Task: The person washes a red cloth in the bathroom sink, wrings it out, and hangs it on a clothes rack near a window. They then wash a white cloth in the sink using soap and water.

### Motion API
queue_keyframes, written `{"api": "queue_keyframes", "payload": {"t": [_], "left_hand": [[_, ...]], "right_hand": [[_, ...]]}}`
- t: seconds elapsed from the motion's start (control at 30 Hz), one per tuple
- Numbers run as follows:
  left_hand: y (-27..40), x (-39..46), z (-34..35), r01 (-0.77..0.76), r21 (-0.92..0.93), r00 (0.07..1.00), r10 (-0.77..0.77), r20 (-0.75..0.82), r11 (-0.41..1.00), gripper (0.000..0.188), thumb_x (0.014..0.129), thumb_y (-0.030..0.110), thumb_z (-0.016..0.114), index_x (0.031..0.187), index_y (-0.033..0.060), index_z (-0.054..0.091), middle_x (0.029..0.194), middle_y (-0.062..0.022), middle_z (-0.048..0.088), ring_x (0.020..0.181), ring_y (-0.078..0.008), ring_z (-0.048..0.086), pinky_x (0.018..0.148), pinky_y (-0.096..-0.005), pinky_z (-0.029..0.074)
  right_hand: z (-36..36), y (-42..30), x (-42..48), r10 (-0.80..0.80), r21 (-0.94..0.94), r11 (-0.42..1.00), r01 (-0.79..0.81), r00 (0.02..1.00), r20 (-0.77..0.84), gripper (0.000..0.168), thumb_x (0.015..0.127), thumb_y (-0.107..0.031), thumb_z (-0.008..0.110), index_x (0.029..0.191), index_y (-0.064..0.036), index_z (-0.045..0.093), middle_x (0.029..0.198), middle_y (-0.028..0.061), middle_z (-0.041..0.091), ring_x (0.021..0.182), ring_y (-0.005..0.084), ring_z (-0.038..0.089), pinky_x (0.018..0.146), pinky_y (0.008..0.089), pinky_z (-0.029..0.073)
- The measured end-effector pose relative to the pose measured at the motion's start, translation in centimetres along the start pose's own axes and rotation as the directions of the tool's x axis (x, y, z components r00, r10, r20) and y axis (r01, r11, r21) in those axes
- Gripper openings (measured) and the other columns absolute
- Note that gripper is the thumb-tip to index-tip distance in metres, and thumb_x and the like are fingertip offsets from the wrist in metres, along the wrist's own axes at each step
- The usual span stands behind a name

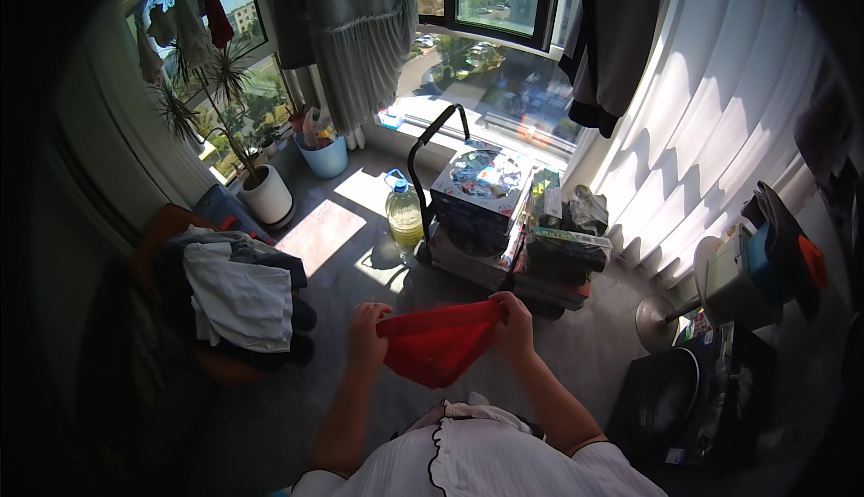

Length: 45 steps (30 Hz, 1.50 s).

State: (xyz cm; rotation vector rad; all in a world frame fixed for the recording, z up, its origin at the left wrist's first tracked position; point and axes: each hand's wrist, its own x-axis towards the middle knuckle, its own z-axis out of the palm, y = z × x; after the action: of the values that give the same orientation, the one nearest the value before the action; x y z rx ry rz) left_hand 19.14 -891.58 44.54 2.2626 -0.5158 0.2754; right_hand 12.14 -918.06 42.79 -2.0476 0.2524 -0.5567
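A red cloth garment (439, 343), which looks like a pair of underpants, is stretched out in front of my body. My left hand (368, 336) grips its left top corner. At the opposite corner, my right hand (514, 325) pinches the edge between thumb and fingers. Between the hands the upper edge runs nearly straight, and the lower part hangs to a blunt point. To the left, a white garment (239, 294) lies on top of a pile of dark and grey clothes on an orange-brown chair (226, 365).
A hand trolley (437, 126) stacked with boxes (482, 190) stands ahead, beside a plastic jug of yellowish liquid (405, 217). At right is a black front-loading washing machine (665, 389). A white plant pot (266, 195) and a blue bucket (322, 156) stand near the windows. Clothes hang overhead.
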Motion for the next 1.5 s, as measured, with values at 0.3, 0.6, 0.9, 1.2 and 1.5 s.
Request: {"api": "queue_keyframes", "payload": {"t": [0.3,0.6,0.9,1.2,1.5], "left_hand": [[-12.4,-7.7,8.3,0.579,-0.355,0.807,-0.579,0.119,0.734,0.023,0.088,0.027,0.052,0.097,0.0064,0.058,0.089,-0.0096,0.062,0.071,-0.0224,0.063,0.055,-0.0315,0.05],[-12.2,-3.6,0.0,0.492,-0.844,0.715,-0.651,0.253,0.213,0.028,0.083,0.002,0.055,0.111,0.0023,0.053,0.09,-0.01,0.06,0.076,-0.0219,0.064,0.064,-0.034,0.055],[-21.0,-4.2,-3.6,0.625,-0.692,0.719,-0.611,0.331,0.362,0.033,0.082,-0.001,0.037,0.111,0.0002,0.055,0.096,-0.0115,0.06,0.084,-0.0228,0.063,0.07,-0.0347,0.054],[-22.1,6.7,-3.2,0.523,-0.76,0.73,-0.664,0.165,0.386,0.032,0.078,-0.004,0.039,0.105,0.0012,0.055,0.099,-0.01,0.057,0.088,-0.0217,0.058,0.08,-0.0341,0.049],[-31.9,15.9,1.1,0.667,-0.548,0.596,-0.803,-0.015,0.505,0.031,0.071,-0.008,0.045,0.099,-0.0004,0.057,0.094,-0.0101,0.059,0.085,-0.0222,0.059,0.078,-0.0329,0.05]], "right_hand": [[-3.8,-8.0,1.1,-0.322,-0.241,0.926,0.292,0.942,-0.097,0.034,0.063,0.006,0.061,0.094,-0.009,0.063,0.081,0.0084,0.053,0.074,0.0283,0.059,0.066,0.0337,0.05],[-5.5,6.2,0.4,0.317,-0.246,0.935,-0.255,0.912,0.261,0.025,0.07,0.002,0.063,0.095,-0.003,0.064,0.076,0.0077,0.065,0.068,0.0207,0.065,0.06,0.03,0.052],[4.2,9.4,-1.5,0.431,-0.272,0.901,-0.337,0.756,0.493,0.019,0.075,0.001,0.057,0.093,0.001,0.064,0.078,0.0078,0.066,0.07,0.0171,0.066,0.064,0.0288,0.054],[10.8,9.4,3.9,0.386,-0.246,0.907,-0.341,0.441,0.81,0.048,0.078,-0.034,0.071,0.108,0.001,0.061,0.095,0.0117,0.066,0.089,0.0207,0.063,0.078,0.0318,0.05],[19.8,13.1,25.8,0.308,-0.117,0.951,-0.285,0.892,0.332,0.024,0.079,-0.022,0.061,0.083,0.001,0.067,0.077,0.0173,0.065,0.076,0.0312,0.064,0.07,0.0383,0.05]]}}
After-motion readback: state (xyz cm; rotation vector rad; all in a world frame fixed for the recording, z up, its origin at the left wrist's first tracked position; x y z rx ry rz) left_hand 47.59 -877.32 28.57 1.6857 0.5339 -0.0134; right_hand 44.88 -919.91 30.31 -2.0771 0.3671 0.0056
